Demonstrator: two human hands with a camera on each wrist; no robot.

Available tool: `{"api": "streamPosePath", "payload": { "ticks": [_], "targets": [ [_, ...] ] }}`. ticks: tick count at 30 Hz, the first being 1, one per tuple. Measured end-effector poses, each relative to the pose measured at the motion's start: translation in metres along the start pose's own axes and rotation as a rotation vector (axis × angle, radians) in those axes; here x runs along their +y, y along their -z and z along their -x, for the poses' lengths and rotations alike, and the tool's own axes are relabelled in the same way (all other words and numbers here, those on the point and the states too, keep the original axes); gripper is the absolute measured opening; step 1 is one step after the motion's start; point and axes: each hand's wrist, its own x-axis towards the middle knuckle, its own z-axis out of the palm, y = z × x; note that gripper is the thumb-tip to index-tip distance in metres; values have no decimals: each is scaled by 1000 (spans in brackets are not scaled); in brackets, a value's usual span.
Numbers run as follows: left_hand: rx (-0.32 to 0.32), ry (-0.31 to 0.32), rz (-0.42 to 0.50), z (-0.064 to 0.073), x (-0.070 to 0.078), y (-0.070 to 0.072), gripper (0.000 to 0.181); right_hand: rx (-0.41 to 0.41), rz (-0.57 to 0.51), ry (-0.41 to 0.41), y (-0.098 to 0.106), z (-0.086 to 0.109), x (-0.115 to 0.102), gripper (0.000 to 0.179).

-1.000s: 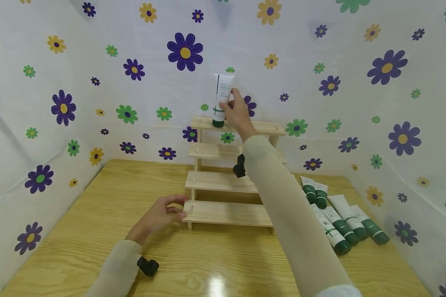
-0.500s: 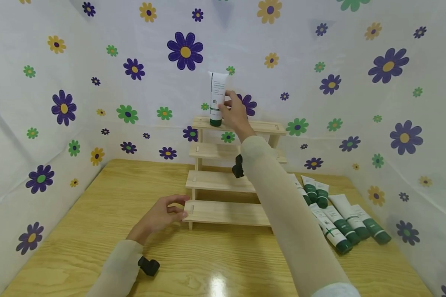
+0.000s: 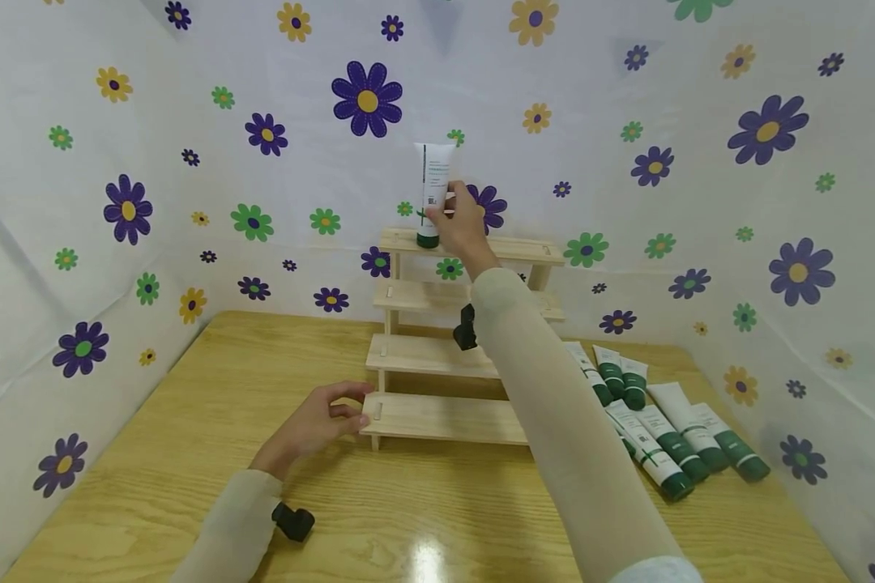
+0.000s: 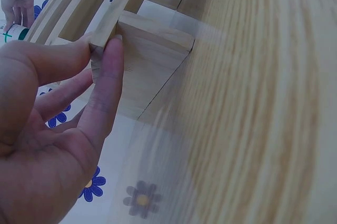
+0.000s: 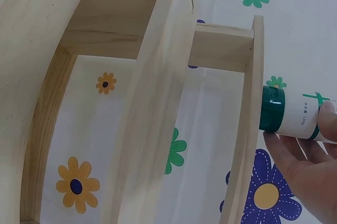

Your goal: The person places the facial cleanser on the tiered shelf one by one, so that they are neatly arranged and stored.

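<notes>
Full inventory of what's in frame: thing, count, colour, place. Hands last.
table: 1, yellowish wood, across the lower head view
backdrop: sheet count unclear, white with purple, yellow and green flowers, behind and both sides
rack: 1, pale wood, four stepped shelves, on the table
held tube: 1, white with dark green cap, upright at the left end of the top shelf
loose tubes: at least 7, white and green, lying right of the rack, pile partly hidden
wrist devices: 2, black, one per wrist
sleeves: 2, cream, one per arm
hands: 2, bare; left hand pinching the lowest shelf's left end, right hand gripping the held tube
</notes>
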Motion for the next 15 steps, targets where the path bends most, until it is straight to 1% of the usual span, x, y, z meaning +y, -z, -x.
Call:
{"api": "streamPosePath", "payload": {
  "ticks": [5, 10, 15],
  "targets": [
    [-2, -8, -10, -1, 0, 0, 54, 9, -8, 9, 1, 0, 1, 47],
    [5, 0, -9, -2, 1, -1, 53, 28, -7, 12, -1, 0, 3, 48],
    [5, -18, -15, -1, 1, -1, 53, 30, -3, 18, -1, 1, 3, 48]
  ]
}}
